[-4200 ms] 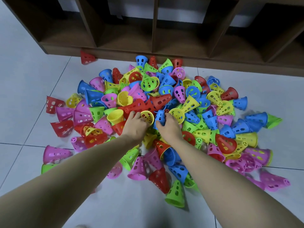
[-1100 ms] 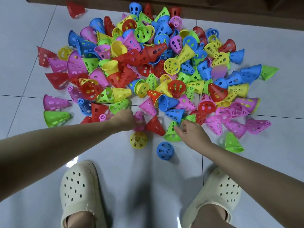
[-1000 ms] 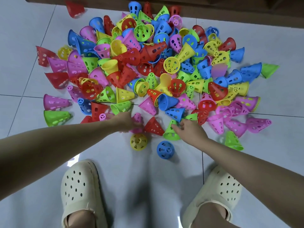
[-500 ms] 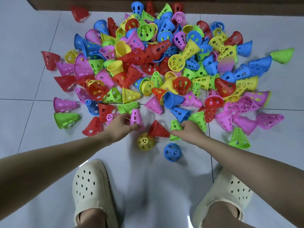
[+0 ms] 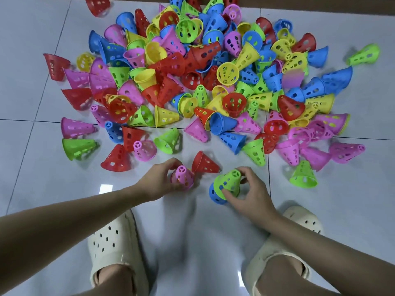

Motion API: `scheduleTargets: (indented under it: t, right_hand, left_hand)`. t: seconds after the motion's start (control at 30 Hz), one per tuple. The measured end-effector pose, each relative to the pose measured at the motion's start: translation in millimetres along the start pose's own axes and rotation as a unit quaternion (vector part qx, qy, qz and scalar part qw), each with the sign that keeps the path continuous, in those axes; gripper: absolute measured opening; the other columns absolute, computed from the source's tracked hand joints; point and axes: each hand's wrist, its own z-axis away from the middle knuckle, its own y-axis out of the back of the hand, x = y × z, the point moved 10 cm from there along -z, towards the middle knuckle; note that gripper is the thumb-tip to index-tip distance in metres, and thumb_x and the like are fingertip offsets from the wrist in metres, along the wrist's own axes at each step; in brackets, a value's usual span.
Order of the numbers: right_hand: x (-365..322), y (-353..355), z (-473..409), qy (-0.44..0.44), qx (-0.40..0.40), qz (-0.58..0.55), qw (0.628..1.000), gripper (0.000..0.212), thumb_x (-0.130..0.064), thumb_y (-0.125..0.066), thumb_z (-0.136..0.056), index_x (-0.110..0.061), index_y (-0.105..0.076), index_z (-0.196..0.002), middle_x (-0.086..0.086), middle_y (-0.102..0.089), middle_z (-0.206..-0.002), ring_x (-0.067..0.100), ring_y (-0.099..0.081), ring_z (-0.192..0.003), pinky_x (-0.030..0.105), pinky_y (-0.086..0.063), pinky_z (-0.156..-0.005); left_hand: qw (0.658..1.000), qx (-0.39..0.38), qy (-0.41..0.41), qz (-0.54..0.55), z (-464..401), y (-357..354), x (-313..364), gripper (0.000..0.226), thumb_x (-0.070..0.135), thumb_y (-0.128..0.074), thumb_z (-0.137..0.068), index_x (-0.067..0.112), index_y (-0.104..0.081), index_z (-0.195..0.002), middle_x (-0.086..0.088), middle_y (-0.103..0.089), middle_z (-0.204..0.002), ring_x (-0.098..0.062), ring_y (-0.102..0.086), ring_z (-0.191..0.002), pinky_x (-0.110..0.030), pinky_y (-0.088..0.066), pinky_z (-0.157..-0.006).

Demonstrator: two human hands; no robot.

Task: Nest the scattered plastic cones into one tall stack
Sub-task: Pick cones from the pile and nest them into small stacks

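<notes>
Between the shoes, left hand grips a pink cone; right hand, at three o'clock, fingers curled, clamps a green cone over a blue cone. Beyond, at twelve, sprawls the pile; tilted seating could jam the perforated walls.
</notes>
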Motion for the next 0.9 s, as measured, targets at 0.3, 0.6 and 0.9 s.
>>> scheduleTargets:
  t: [0.3,0.6,0.9]
  right_hand:
    - [28.6,-34.8,7.2,0.068,-0.139,0.137,0.978,0.049,-0.027,-0.079,-0.078,-0.019,-0.055,-0.12,-0.007,-0.059,-0.114,0.015,-0.059,-0.105,0.029,-0.047,-0.089]
    - [59.9,7.0,-37.1,-0.004,-0.086,0.165,0.983,0.043,-0.03,-0.077,-0.085,-0.022,-0.052,-0.119,-0.006,-0.059,-0.113,0.017,-0.058,-0.099,0.038,-0.049,-0.083]
    - [46.2,47.1,-48.3,0.026,0.01,0.189,0.982,0.047,-0.041,-0.076,-0.085,-0.014,-0.059,-0.121,-0.004,-0.065,-0.112,0.013,-0.061,-0.099,0.036,-0.053,-0.085]
  left_hand:
    - [0.983,-0.02,-0.068,-0.168,-3.7,-15.7,9.1,0.058,0.04,-0.069,-0.087,0.027,-0.053,-0.141,0.003,-0.061,-0.137,-0.028,-0.057,-0.115,-0.036,-0.048,-0.097]
    - [0.978,0.045,-0.157,-0.13,-10.1,20.1,66.1,0.058,0.005,-0.033,-0.079,0.023,-0.055,-0.13,-0.001,-0.06,-0.13,-0.023,-0.058,-0.117,-0.036,-0.054,-0.089]
    - [0.952,-0.089,-0.135,-0.26,-63.3,-35.9,89.2,0.068,0.068,-0.057,-0.081,0.028,-0.057,-0.136,-0.005,-0.057,-0.133,-0.027,-0.054,-0.121,-0.039,-0.046,-0.102]
